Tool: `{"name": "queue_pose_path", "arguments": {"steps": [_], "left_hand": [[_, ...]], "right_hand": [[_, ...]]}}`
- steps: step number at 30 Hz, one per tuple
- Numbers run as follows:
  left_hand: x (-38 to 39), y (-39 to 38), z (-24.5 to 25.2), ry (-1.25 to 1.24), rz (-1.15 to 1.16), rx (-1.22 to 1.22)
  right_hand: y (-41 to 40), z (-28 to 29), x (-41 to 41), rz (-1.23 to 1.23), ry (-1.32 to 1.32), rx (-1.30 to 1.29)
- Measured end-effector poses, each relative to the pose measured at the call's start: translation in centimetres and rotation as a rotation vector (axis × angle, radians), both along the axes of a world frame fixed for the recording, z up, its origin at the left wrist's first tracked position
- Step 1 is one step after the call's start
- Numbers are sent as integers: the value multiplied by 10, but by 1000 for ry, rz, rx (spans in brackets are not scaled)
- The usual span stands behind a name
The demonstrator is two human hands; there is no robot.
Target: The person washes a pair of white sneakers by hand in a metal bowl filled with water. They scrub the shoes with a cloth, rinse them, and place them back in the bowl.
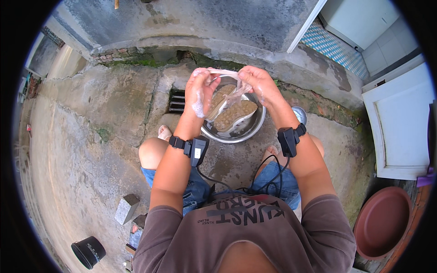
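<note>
A thin, wet, whitish strip of fabric or film (pixel 223 72) is stretched between my hands above a metal basin (pixel 235 139); its exact kind is unclear. My left hand (pixel 200 89) pinches one end and has soap suds along its edge. At the other end, my right hand (pixel 256 81) grips it between thumb and fingers, and a loose, sheer part (pixel 239 95) hangs down. Inside the basin lie two shoes, soles up: one brown sole (pixel 235 116) in front, with white sides, and another sole (pixel 220 99) behind it, partly covered by my left hand.
A floor drain grate (pixel 177 102) sits left of the basin. A metal vessel (pixel 299 115) stands beyond my right forearm. Around me are a stone block (pixel 127 209), a black bucket (pixel 88 252), a reddish-brown basin (pixel 383 223) and a white door (pixel 399 123). Cables (pixel 273 174) hang from both wrist devices.
</note>
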State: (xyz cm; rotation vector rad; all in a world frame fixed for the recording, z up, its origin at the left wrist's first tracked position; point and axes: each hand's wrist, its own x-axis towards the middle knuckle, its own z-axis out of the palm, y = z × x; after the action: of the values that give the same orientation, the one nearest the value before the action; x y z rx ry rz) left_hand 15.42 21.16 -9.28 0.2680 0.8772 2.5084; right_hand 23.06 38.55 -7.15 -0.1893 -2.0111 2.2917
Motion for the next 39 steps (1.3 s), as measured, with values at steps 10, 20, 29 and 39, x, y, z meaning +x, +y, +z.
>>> {"name": "queue_pose_path", "arguments": {"steps": [10, 20, 29, 39], "left_hand": [[5, -3, 10, 31, -95, -12], [11, 4, 5, 65, -173, -107], [3, -1, 5, 40, -81, -70], [-3, 3, -4, 26, -123, -80]], "right_hand": [[-7, 4, 0, -64, 62, 68], [-15, -3, -1, -42, 161, 290], [1, 9, 4, -44, 25, 25], [-2, 14, 5, -54, 23, 18]]}}
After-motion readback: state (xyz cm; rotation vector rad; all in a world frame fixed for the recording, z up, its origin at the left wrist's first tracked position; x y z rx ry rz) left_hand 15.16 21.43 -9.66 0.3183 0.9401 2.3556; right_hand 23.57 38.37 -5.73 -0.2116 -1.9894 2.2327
